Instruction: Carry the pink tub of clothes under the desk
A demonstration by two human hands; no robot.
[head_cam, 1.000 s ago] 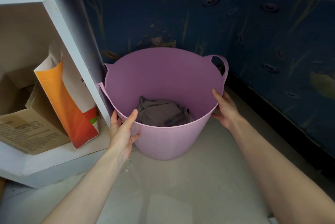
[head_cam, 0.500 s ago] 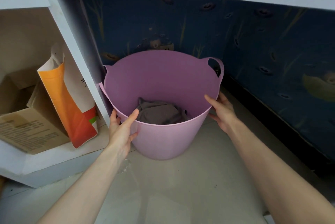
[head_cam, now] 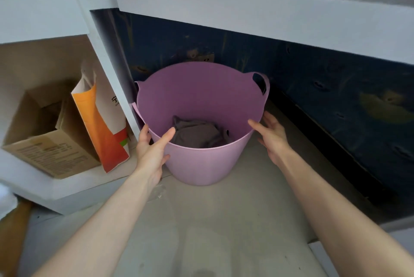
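Pink tub (head_cam: 201, 164) on pale floor (head_cam: 212, 220) under white desk (head_cam: 246, 12), blue wall (head_cam: 336, 88), both hands' grip spread

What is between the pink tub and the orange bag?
In the head view, a white desk panel stands between the pink tub and the orange bag.

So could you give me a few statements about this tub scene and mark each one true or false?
1. The pink tub stands on the floor under the desk. True.
2. The tub is full to the rim. False: only some grey clothes lie at its bottom.
3. The left hand touches the tub's rim. True.
4. The orange paper bag lies inside the tub. False: it stands on the shelf beside it.
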